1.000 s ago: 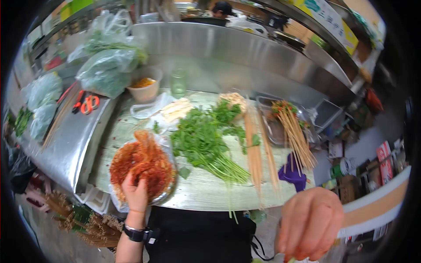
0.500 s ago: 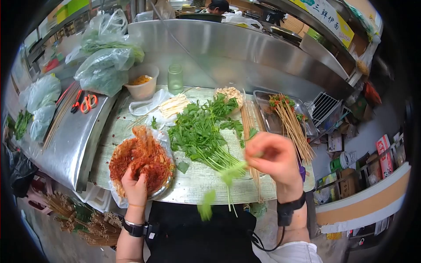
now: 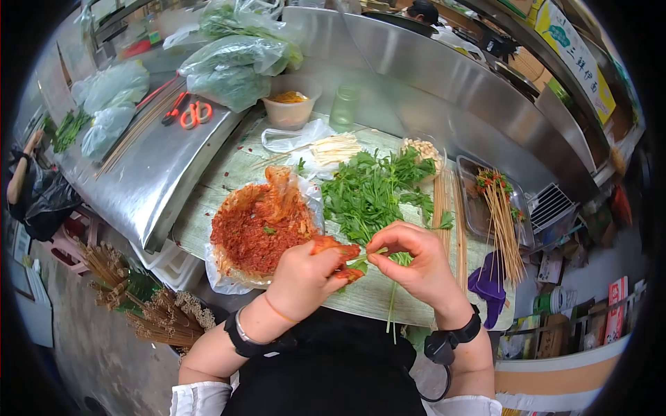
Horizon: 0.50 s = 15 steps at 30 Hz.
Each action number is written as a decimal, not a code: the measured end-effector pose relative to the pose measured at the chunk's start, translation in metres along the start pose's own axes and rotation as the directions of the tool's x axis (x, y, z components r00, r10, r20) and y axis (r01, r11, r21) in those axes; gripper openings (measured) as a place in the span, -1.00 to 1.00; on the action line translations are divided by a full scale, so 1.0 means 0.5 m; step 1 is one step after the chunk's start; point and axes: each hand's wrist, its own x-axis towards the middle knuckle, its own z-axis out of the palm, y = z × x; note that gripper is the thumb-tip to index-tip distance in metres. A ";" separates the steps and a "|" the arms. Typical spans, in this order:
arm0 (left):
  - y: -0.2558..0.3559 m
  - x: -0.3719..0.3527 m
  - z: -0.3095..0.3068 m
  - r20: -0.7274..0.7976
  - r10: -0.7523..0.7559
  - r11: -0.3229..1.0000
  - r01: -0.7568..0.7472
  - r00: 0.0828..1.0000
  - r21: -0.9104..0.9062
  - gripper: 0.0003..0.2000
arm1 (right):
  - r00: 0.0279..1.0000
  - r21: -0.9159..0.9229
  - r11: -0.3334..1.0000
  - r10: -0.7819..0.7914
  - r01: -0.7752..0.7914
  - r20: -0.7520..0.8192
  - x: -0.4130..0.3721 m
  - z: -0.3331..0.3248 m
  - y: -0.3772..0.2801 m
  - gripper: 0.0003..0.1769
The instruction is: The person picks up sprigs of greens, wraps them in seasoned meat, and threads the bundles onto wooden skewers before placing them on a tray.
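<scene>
My left hand (image 3: 310, 267), its fingertips coated in red paste, meets my right hand (image 3: 415, 262) over the front of the board. Between their fingertips runs a thin green stem (image 3: 362, 258), pinched on the right side and apparently gripped by the left fingers too. Just left of the hands sits a plastic-lined bowl of red chili paste (image 3: 258, 232), a reddish leafy piece (image 3: 279, 187) standing up at its back. Behind my fingers lies a heap of leafy greens (image 3: 368, 191), its long stems partly hidden by my right hand.
Enoki mushrooms (image 3: 333, 149) lie behind the bowl. Bamboo skewers (image 3: 442, 204) rest right of the greens, beside a metal tray (image 3: 475, 201) of loaded skewers (image 3: 501, 225). A purple cloth (image 3: 489, 288) hangs at the right edge. Orange-handled scissors (image 3: 195, 115) lie on the steel counter (image 3: 159, 159).
My left hand has left the chili paste and moved right to meet my right hand at the stem. Falling green pieces are no longer in the air. The view has shifted and tilted.
</scene>
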 end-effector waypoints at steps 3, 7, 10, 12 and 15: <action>-0.003 -0.004 0.009 0.058 0.035 0.974 -0.047 0.998 0.222 -0.74 | 0.998 -0.023 0.998 -0.055 0.055 -0.008 0.002 0.016 -0.001 -0.85; -0.016 -0.014 0.016 0.018 0.013 0.979 -0.017 1.000 0.205 -0.78 | 0.997 0.058 0.998 0.019 -0.015 -0.070 -0.015 0.034 0.024 -0.86; -0.042 -0.029 0.030 0.045 -0.241 0.934 0.244 0.970 -0.262 -0.79 | 0.987 0.230 0.972 0.071 -0.037 -0.144 -0.021 0.053 0.064 -0.87; -0.048 -0.033 0.023 0.311 -0.458 0.453 0.520 0.833 -0.724 -0.76 | 0.979 0.334 0.942 0.096 -0.032 -0.177 -0.020 0.069 0.085 -0.88; -0.040 -0.032 0.009 0.356 -0.512 0.234 0.526 0.782 -0.818 -0.79 | 0.990 0.275 0.961 0.030 0.009 -0.137 -0.021 0.084 0.093 -0.82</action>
